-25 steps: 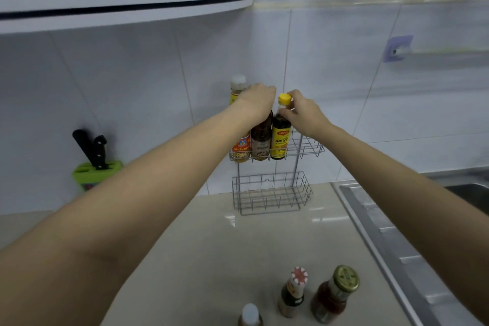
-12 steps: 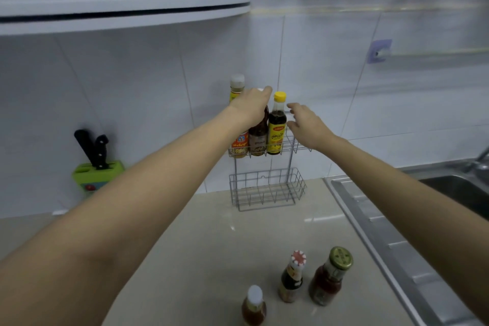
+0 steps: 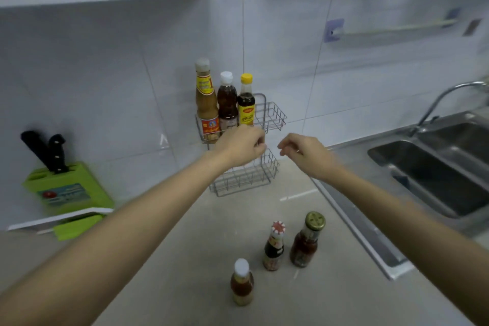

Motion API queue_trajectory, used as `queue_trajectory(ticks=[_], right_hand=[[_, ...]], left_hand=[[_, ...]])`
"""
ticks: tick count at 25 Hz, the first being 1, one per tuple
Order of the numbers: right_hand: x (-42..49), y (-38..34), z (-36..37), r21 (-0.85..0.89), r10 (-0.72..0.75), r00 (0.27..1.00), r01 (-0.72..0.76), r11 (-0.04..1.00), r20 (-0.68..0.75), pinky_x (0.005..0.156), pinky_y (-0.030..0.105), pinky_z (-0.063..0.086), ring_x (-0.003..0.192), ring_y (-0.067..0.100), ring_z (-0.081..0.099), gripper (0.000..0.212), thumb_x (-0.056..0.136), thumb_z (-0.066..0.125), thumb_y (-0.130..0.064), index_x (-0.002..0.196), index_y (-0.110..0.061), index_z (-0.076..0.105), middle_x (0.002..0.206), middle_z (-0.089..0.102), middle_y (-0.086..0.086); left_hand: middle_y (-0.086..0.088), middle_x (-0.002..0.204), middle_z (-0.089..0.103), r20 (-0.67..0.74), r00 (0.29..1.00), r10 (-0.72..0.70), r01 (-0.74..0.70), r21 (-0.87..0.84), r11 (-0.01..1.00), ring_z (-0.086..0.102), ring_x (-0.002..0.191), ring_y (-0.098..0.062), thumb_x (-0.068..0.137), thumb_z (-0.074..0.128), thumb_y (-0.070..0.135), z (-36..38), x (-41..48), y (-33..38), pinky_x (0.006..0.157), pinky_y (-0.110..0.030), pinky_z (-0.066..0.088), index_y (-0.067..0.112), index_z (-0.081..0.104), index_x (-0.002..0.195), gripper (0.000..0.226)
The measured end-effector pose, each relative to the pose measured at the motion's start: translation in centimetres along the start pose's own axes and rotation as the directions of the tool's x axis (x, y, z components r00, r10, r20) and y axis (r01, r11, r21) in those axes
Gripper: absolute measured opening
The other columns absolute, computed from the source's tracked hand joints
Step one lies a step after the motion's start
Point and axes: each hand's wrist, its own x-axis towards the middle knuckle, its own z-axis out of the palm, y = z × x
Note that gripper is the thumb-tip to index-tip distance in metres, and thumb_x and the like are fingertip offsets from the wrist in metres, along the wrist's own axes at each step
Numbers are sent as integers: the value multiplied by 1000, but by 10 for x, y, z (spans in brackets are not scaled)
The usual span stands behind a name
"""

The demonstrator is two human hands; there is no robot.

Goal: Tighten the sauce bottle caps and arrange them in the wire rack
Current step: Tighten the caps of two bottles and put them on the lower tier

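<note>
1. In front of the two-tier grey wire rack [image 3: 270, 116] against the white tiled wall, the left hand [image 3: 242, 147] hangs loosely curled with nothing in it, and it covers the front rail of the upper basket and the feet of the bottles there
2. The right hand [image 3: 301, 152] is just beside it, apart from the rack, fingers half bent and holding nothing
3. The lower basket shows only partly behind the left wrist; what can be seen of it holds no bottle
4. Motion blur softens the whole scene, so small print is mostly unreadable
5. Three bottles stand upright side by side at the left end of the upper basket: a tall tan sauce bottle with a pale cap [image 3: 205, 98], a dark reddish bottle with a white cap [image 3: 227, 99] and a dark bottle with a yellow cap [image 3: 246, 100]
6. Three more stand on the beige countertop [image 3: 164, 286], well apart from the rack: a small orange-brown bottle with a white cap [image 3: 241, 282], a dark bottle with a red-and-white striped cap [image 3: 274, 246] and a reddish jar-like bottle with a gold lid [image 3: 307, 239]
7. The yellow-capped bottle's yellow label carries a red oval logo and script I cannot read; the tan bottle has a yellow neck label and a red lower one, both illegible
8. A green knife block with black handles [image 3: 60, 185] and a steel sink [image 3: 436, 167] are at the sides
</note>
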Motion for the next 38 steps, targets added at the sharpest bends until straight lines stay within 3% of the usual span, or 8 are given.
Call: queue_trajectory(ticks=[7,14,21,24,27,31,35,38], right_hand=[[-98,52,29,-201,168,904,-94,975,394,87,30,49,100,15,59,51,83,57,-57,122,-26,52,113,58,-2],[-110,67,47,-184,59,908,20,983,415,79,34,49,91,21,57,40,79,62,-44,112,-24,52,102,63,1],[-82,84,33,-37,148,967,-143,989,208,70,32,47,74,16,53,27,74,68,-36,94,-26,53,81,62,-5],[-48,71,12,-29,89,989,-86,996,117,65,27,45,74,14,55,30,73,70,-39,95,-28,54,82,63,-7],[-12,48,-17,44,13,999,-14,999,36,62,14,41,75,13,59,31,73,73,-38,96,-26,57,84,67,-6],[27,4,-45,50,-176,984,175,983,21,62,26,46,68,16,60,28,76,72,-39,89,-20,56,75,66,-2],[61,-28,-49,-395,-504,832,554,732,234,42,27,28,48,23,44,31,94,46,-39,79,-12,51,59,55,2],[76,-48,-33,-520,-466,858,505,689,217,46,30,28,53,29,49,36,96,36,-35,74,-11,50,54,43,-1]], left_hand=[[-2,92,70,298,952,66,-33,-114,993,62,79,-18,90,53,31,88,-4,20,74,-39,55,12,67,92,23],[-4,85,74,401,916,3,110,-260,959,69,65,-18,92,53,28,113,8,22,66,-33,55,14,63,89,17],[-5,86,71,333,943,-3,157,-436,886,69,76,-23,91,50,11,106,21,24,62,-26,50,8,66,101,19],[-7,115,63,355,934,24,151,-455,878,61,100,-16,88,57,11,102,22,21,87,-29,52,12,58,125,37],[3,131,51,378,924,64,138,-484,864,51,121,-13,76,73,42,95,17,19,103,-37,46,21,44,138,71],[3,99,69,166,980,-108,193,-679,708,67,92,-17,62,80,33,82,7,13,88,-45,54,28,55,108,52],[-3,86,68,252,955,-156,297,-815,497,65,81,-18,66,75,6,66,-11,10,81,-37,53,17,61,94,33],[-4,86,68,225,936,-272,325,-849,417,65,81,-18,72,75,6,65,-19,9,75,-28,50,14,61,93,26]])
